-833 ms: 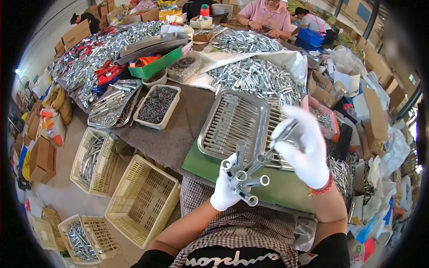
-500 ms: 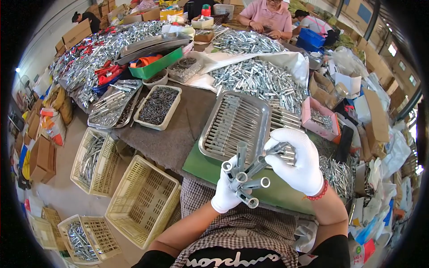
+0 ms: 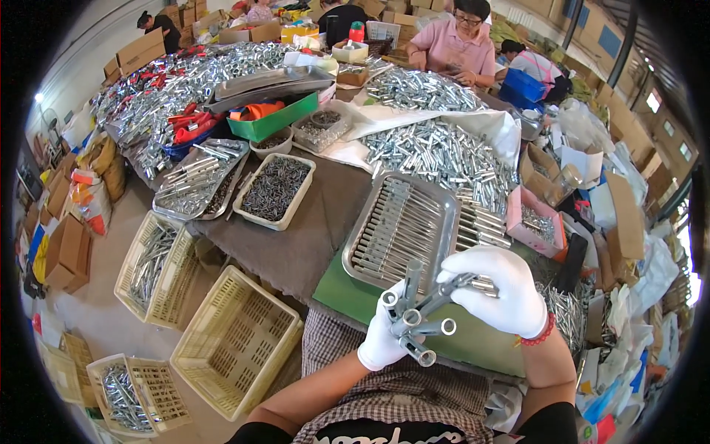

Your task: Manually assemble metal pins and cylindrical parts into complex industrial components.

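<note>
My left hand [image 3: 381, 340], in a white glove, is closed round a bunch of short silvery metal tubes [image 3: 407, 320] fanned out with their open ends showing. My right hand [image 3: 503, 292], gloved too with a red bead bracelet at the wrist, pinches a slim metal piece [image 3: 464, 282]. That piece meets one tube [image 3: 435, 300] of the bunch; whether it sits inside the tube I cannot tell. Just beyond both hands, a steel tray [image 3: 449, 214] holds neat rows of thin metal rods [image 3: 392, 229]. It rests on a green board [image 3: 336, 296].
Heaps of metal tubes [image 3: 444, 155] cover the table's far side. A cream tray of dark screws [image 3: 275, 189] and a green box [image 3: 274, 122] stand left; a pink box [image 3: 536, 222] stands right. Plastic crates [image 3: 237, 340] sit below left. A person in pink [image 3: 455, 52] works opposite.
The view has tilted up slightly, so the table appears lower. Both hands keep nearly the same pose, the tube bunch still in the left and the slim piece still in the right.
</note>
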The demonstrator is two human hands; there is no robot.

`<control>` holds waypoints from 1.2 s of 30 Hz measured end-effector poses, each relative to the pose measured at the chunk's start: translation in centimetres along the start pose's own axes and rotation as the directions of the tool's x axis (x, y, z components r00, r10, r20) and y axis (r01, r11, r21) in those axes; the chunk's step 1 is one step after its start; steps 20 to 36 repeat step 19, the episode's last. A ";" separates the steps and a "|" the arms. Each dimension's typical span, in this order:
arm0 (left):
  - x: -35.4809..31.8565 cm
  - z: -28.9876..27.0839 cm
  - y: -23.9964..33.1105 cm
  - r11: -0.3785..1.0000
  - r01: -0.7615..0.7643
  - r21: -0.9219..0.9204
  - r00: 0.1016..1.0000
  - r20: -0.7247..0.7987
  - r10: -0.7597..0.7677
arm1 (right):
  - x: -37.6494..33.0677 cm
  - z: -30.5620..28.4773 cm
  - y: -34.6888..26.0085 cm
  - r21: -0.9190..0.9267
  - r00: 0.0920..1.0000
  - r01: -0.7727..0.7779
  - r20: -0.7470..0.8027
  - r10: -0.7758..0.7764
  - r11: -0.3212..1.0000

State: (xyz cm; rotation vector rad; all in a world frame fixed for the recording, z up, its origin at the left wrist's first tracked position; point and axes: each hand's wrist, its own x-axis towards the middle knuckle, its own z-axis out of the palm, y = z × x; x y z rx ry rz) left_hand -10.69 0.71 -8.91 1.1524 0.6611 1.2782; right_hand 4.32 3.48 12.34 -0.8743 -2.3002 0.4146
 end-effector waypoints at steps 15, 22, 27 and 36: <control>0.0 0.1 1.7 0.984 -0.178 0.023 0.983 -0.036 0.178 | 6.9 7.5 16.2 -0.502 0.990 -0.133 -0.033 0.134 0.855; 0.0 0.0 2.2 0.905 -0.266 0.331 0.961 0.010 0.278 | 8.4 8.8 17.8 -0.720 0.956 -0.103 0.119 0.269 0.686; 0.0 0.0 2.2 0.905 -0.266 0.331 0.961 0.010 0.278 | 8.4 8.8 17.8 -0.720 0.956 -0.103 0.119 0.269 0.686; 0.0 0.0 2.2 0.905 -0.266 0.331 0.961 0.010 0.278 | 8.4 8.8 17.8 -0.720 0.956 -0.103 0.119 0.269 0.686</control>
